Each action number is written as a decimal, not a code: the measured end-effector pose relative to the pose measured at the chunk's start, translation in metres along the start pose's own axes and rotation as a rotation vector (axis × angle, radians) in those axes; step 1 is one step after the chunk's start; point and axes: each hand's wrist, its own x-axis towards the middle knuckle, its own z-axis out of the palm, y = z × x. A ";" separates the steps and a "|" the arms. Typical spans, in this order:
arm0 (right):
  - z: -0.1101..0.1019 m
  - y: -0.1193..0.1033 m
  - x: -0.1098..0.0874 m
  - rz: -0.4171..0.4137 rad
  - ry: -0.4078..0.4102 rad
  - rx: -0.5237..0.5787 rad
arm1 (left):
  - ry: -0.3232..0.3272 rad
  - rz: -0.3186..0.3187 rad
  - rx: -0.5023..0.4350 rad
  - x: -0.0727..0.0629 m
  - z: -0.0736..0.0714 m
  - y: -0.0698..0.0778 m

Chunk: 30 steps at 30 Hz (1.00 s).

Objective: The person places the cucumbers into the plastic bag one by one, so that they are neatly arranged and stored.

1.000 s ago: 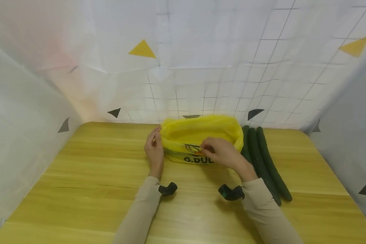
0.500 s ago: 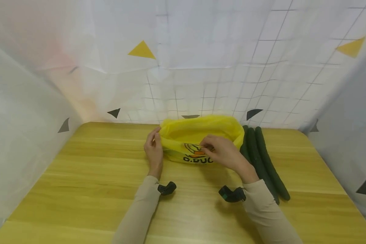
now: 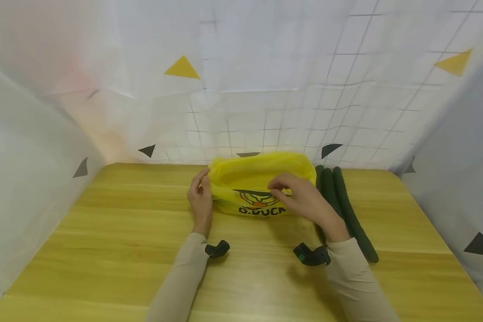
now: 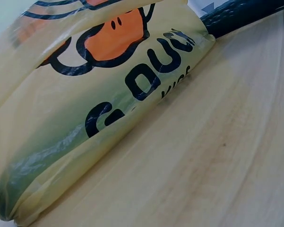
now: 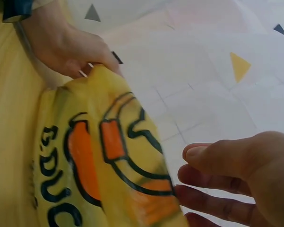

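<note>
A yellow plastic bag with a duck print and "G.DUCK" lettering lies at the back of the table, its mouth spread wide. A long green shape shows through the plastic in the left wrist view. At the bag's left end my left hand grips the rim; the right wrist view also shows that hand at the bag's edge. My right hand is by the front rim, with loosely bent fingers and nothing pinched between thumb and fingers. Three dark green cucumbers lie to the right, partly hidden by the right arm.
The wooden table is enclosed by white sheeting at the back and sides, printed with triangles and grid lines. Each wrist wears a small black camera, such as the right one.
My right hand has let go of the front rim and shifted slightly right, uncovering more of the duck print. My left hand stays at the bag's left end.
</note>
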 end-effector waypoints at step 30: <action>-0.060 0.061 -0.034 0.263 0.155 0.092 | -0.063 -0.052 0.041 -0.001 0.000 0.007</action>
